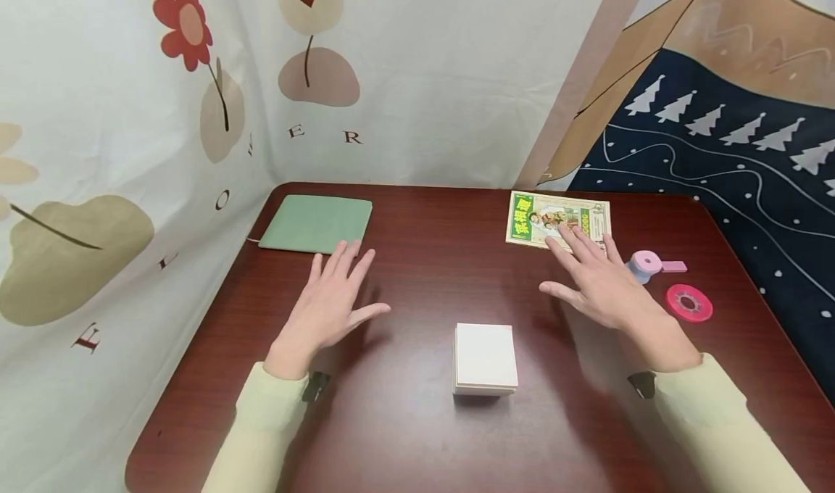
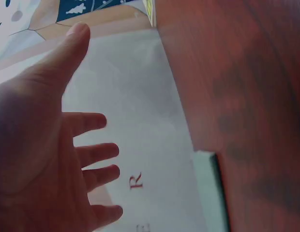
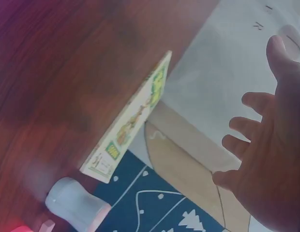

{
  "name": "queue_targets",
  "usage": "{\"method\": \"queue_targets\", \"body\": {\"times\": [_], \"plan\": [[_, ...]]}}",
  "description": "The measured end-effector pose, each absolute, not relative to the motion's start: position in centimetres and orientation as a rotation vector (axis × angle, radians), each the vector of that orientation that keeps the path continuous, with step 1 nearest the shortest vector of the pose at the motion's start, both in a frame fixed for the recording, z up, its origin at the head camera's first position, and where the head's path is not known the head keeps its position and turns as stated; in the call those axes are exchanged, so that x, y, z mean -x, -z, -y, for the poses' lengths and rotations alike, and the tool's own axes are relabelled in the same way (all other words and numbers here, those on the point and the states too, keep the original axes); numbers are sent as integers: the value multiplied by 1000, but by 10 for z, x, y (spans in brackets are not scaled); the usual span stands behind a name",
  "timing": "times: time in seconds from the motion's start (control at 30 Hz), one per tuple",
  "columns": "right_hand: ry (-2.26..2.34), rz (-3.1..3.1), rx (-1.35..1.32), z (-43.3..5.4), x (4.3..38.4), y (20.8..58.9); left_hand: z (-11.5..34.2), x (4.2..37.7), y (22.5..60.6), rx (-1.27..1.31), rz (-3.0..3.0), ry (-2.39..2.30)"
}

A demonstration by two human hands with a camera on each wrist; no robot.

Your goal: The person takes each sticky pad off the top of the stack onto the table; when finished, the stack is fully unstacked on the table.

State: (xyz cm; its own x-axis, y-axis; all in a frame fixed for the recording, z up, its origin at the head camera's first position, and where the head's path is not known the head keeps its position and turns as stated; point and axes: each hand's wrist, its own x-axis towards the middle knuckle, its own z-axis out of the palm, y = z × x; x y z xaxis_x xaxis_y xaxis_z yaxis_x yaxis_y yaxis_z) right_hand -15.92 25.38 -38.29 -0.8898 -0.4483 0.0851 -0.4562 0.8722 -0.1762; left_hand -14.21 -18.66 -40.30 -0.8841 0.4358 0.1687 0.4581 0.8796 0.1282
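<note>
My left hand (image 1: 329, 301) hovers over the table's left part with fingers spread, its fingertips near the front edge of a green notebook-like pad (image 1: 316, 223). Fingers straight and apart, my right hand (image 1: 596, 279) is held over the right part, its fingertips overlapping a printed booklet (image 1: 557, 217) with green and yellow lettering in the head view. Neither hand holds anything. Between and below them sits a squared stack of white cards or paper (image 1: 485, 357). The right wrist view shows the booklet (image 3: 130, 125) edge-on, beside a pale blue spool-shaped thing (image 3: 75, 203).
Right of the right hand stand the pink-topped blue spool shape (image 1: 644, 266), a small pink block (image 1: 674, 267) and a pink ring-shaped disc (image 1: 688, 303). Patterned cloth (image 1: 424, 80) hangs behind and left of the dark red wooden table (image 1: 417, 261).
</note>
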Motion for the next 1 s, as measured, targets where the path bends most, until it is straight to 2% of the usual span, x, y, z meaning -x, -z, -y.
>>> {"method": "queue_targets", "body": {"times": [0.33,0.53,0.7,1.0], "plan": [[-708,2887,-994,-219,122,358,137,107,422,996,2927,1175],[-801,2840,-1251,-186,92,361,98,85,435,1069,2793,1547],[-755,2814,-1323,-170,79,373,81,76,446,1032,2780,1634],[-728,2785,-1333,-161,75,381,70,74,454,955,2644,1740]]}}
